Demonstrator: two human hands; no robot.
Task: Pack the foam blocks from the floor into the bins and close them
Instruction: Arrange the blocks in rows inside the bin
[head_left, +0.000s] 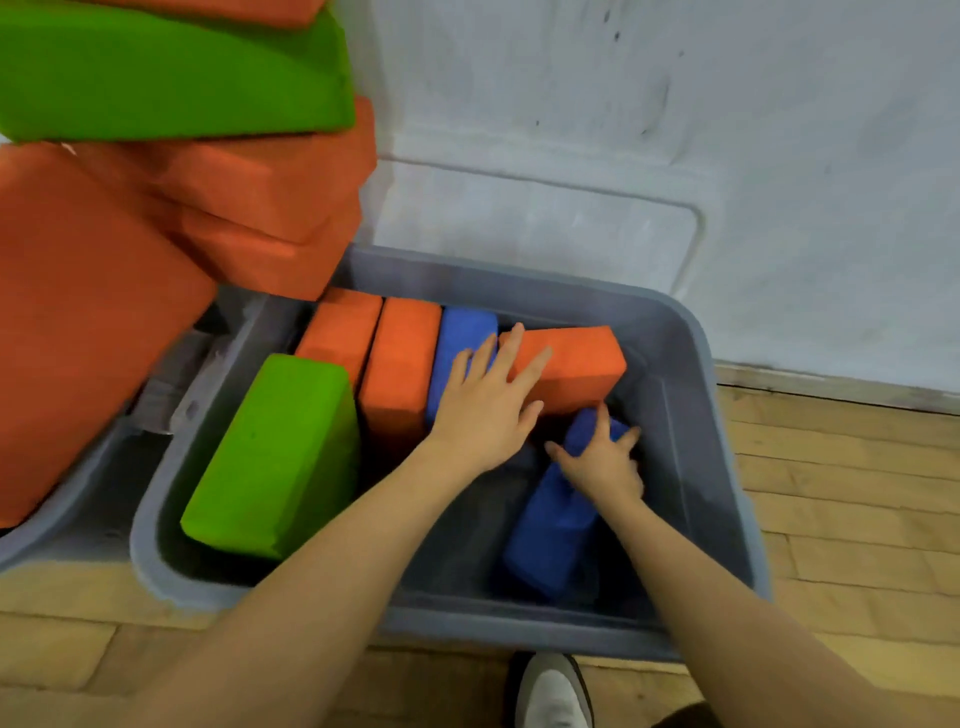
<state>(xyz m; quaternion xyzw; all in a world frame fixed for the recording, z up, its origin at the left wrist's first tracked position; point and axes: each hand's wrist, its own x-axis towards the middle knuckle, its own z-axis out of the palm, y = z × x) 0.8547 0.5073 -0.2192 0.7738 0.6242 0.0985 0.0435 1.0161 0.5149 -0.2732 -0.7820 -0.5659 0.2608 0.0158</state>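
Note:
A grey bin (722, 467) stands on the wood floor against the wall, with its top uncovered. Inside stand two orange blocks (395, 374), a blue block (460, 332) and a green block (275, 457) leaning at the left. My left hand (488, 405) lies flat with fingers spread on a tilted orange block (576, 364) and the upright blue block. My right hand (602, 462) grips the top of a second blue block (550, 525) low in the bin's right part.
A tall pile of orange (93, 312) and green (156, 78) blocks rises at the left, over a second grey bin (67, 519). A grey lid (545, 223) leans on the white wall behind. My white shoe (553, 691) is at the bottom edge.

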